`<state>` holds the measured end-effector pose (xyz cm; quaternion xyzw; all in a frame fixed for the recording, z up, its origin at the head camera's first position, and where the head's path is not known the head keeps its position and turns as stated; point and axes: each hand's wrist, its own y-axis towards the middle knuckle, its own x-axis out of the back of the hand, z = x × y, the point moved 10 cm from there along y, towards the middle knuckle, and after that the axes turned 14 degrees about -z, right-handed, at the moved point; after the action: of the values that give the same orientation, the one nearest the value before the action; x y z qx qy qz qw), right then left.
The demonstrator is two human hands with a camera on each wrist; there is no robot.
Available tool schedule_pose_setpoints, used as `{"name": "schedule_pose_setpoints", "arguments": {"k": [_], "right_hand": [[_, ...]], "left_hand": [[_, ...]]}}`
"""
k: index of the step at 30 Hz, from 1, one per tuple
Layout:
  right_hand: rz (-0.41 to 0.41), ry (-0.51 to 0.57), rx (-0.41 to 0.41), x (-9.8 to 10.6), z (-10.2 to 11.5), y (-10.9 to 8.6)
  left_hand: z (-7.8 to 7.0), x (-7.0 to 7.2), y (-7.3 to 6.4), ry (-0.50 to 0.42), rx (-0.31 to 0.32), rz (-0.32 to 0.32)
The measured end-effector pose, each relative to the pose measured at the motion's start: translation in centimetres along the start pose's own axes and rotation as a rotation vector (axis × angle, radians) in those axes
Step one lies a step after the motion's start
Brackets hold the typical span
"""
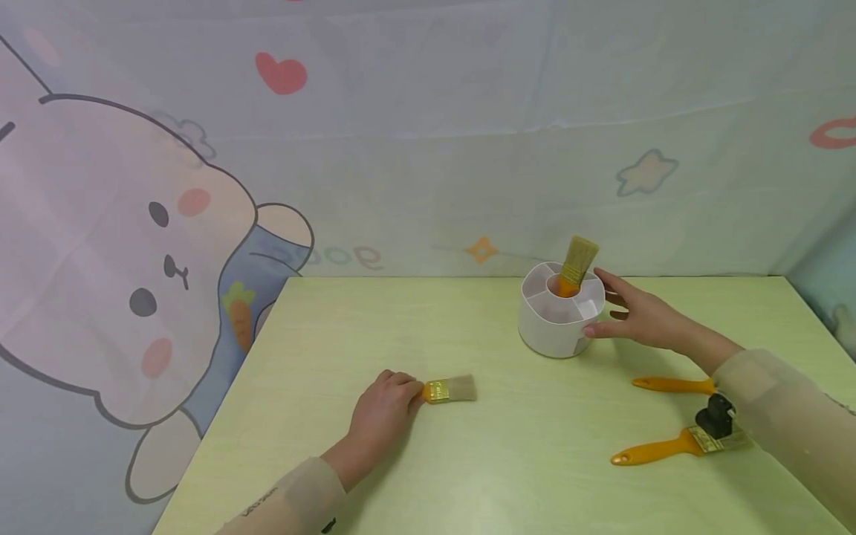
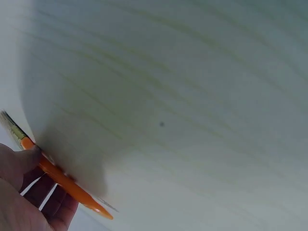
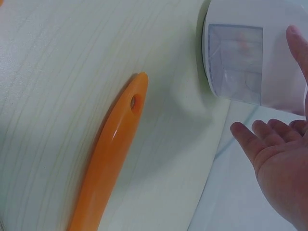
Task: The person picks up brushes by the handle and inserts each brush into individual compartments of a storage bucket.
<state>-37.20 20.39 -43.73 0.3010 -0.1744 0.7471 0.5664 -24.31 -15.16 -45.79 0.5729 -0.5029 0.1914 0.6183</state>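
Note:
My left hand (image 1: 388,405) grips a paintbrush (image 1: 460,388) by its orange handle (image 2: 65,182), low over the table. Its pale bristles point right in the head view. My right hand (image 1: 645,316) is beside a white round organizer (image 1: 551,338) with several compartments. The right thumb (image 3: 298,45) lies against the organizer's wall, while the other fingers (image 3: 264,134) are spread along its far right side. Another paintbrush (image 1: 579,261) stands in the organizer's middle compartment, bristles up and leaning right.
Two more orange-handled brushes lie at the right: a nearer paintbrush (image 1: 658,450) and a farther one whose handle (image 1: 672,384) shows beyond the right sleeve (image 1: 789,409), which covers its rest. A printed cloth (image 1: 428,186) hangs behind the table's back edge.

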Motion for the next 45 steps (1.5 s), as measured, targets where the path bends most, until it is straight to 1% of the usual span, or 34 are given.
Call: {"name": "schedule_pose_setpoints", "arguments": {"k": [2,4,8,13,17,25,34,39,45], "right_hand": [[0.001,0.002,0.000,0.0,0.0,0.0],[0.004,0.006,-0.001,0.0,-0.1,-0.1],[0.007,0.013,-0.001,0.0,-0.2,-0.1],[0.008,0.016,-0.002,-0.1,-0.3,-0.1],[0.007,0.020,-0.001,0.0,-0.3,-0.1],[0.006,0.008,0.013,0.2,0.2,-0.1],[0.023,0.009,0.030,0.4,0.5,0.4],[0.032,0.018,0.033,0.3,0.5,0.4],[0.035,0.028,0.044,0.2,1.0,0.2]], "left_hand": [[-0.1,0.0,0.0,-0.001,-0.016,-0.011],[-0.2,0.2,0.0,0.004,-0.048,-0.033],[-0.6,0.6,-0.1,0.008,-0.121,-0.086],[-1.3,1.3,-0.1,-0.019,-0.197,-0.156],[-1.8,1.7,0.2,-0.023,-0.242,-0.190],[-2.5,2.5,1.1,-0.033,-0.310,-0.244],[-3.0,3.4,2.2,-0.056,-0.340,-0.297],[-3.3,3.9,3.1,-0.075,-0.328,-0.311],[-3.6,4.8,4.3,-0.113,-0.311,-0.346]]}}
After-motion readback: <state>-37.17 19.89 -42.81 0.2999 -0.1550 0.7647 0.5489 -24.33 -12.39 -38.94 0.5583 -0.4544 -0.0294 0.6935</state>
